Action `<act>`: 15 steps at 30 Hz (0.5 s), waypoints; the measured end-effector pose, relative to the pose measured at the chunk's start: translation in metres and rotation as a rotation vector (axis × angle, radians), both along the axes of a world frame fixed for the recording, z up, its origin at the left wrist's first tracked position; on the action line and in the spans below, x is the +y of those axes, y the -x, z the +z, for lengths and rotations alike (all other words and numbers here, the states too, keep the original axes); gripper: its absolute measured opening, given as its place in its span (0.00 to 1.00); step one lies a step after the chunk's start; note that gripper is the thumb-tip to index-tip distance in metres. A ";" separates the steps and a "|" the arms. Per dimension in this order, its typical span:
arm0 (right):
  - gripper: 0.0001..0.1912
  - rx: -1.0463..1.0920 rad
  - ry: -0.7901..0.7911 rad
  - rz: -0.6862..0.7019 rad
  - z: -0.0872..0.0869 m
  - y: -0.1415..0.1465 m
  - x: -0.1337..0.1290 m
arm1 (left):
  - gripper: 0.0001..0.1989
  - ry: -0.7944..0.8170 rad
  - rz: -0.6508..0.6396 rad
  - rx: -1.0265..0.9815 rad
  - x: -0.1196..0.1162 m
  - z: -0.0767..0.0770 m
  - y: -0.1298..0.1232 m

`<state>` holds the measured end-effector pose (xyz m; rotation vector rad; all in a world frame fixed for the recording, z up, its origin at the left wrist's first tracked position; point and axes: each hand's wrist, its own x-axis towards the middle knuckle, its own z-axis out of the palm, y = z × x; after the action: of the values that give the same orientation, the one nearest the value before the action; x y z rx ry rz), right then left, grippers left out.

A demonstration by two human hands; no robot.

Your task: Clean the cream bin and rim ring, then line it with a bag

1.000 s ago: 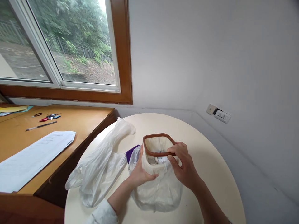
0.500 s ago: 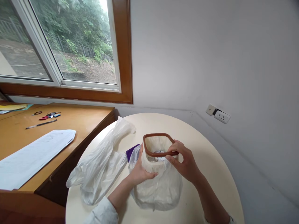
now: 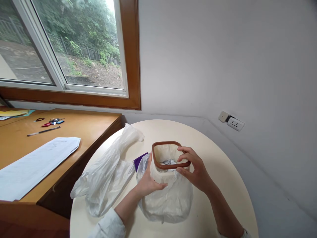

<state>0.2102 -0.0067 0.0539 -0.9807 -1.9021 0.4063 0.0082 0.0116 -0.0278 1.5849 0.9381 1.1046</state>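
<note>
A small white trash bin (image 3: 162, 178) stands on the round table, with a brown square rim ring (image 3: 170, 166) at its top. A thin translucent bag (image 3: 168, 205) hangs loosely around its lower outside. Some crumpled, shiny material (image 3: 168, 162) lies inside the opening. My left hand (image 3: 148, 183) is wrapped round the bin's left side, thumb across the front. At the ring's right front corner, my right hand (image 3: 194, 167) has its fingers parted over the opening and its thumb outside, close to the ring.
Another crumpled translucent bag (image 3: 109, 175) spreads over the left of the round table (image 3: 223, 185). A purple piece (image 3: 139, 160) pokes out beside the bin. On the wooden desk (image 3: 94, 122) lie papers (image 3: 44, 157), a pen (image 3: 43, 131) and keys (image 3: 53, 122). A wall socket (image 3: 235, 124) is at right.
My right fingers have loosened from the ring and spread apart over the opening. The ring's front edge sits slightly lower. My left hand stays in place.
</note>
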 end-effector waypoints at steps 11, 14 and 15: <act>0.09 -0.016 0.055 0.030 -0.003 -0.003 0.001 | 0.64 -0.021 -0.037 -0.032 -0.001 0.004 0.000; 0.10 -0.028 0.078 0.035 -0.003 -0.003 0.001 | 0.63 -0.028 -0.041 -0.003 0.000 0.003 0.000; 0.10 -0.036 0.091 0.038 -0.002 -0.003 0.001 | 0.63 -0.029 -0.038 0.009 -0.001 0.003 0.001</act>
<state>0.2132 -0.0061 0.0517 -1.0191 -1.9511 0.5041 0.0077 0.0111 -0.0249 1.6257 0.8977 1.0895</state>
